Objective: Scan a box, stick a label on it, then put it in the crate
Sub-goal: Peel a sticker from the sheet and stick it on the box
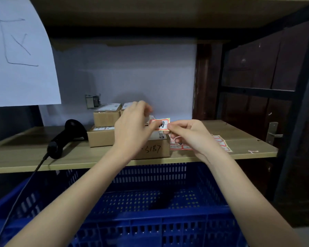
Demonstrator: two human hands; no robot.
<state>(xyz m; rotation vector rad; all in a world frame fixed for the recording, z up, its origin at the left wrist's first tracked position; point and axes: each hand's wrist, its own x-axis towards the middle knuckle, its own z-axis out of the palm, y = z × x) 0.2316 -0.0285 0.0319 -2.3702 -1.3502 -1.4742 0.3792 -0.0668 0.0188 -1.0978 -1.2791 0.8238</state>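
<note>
Head view, read left to right. At far left on the wooden shelf [239, 138] I see the black corded barcode scanner [68, 134], lying free with no hand on it. Just beside it stand stacked cardboard boxes [105, 120], each with a printed label on top. My left hand [132, 129] is raised in front of them, thumb and forefinger pinched on the left edge of a red-bordered sticker label [160, 124]. Directly below the label sits the target box [155, 148], handwritten digits on its front face, near the shelf's front edge. My right hand [187, 134] pinches the label's right edge, so the label hangs taut between both hands, above the box and not touching it. Behind the right hand lies the sticker sheet [221, 141]. Below the shelf stands the blue perforated crate [168, 175], open-topped; the box is not yet in it.

Risks, as I judge them: the adhesive may fold onto itself or cling to a fingertip on release; a skewed descent would set the label crooked or over the printed barcode; pressing hard near the edge could push the box off the shelf.
</note>
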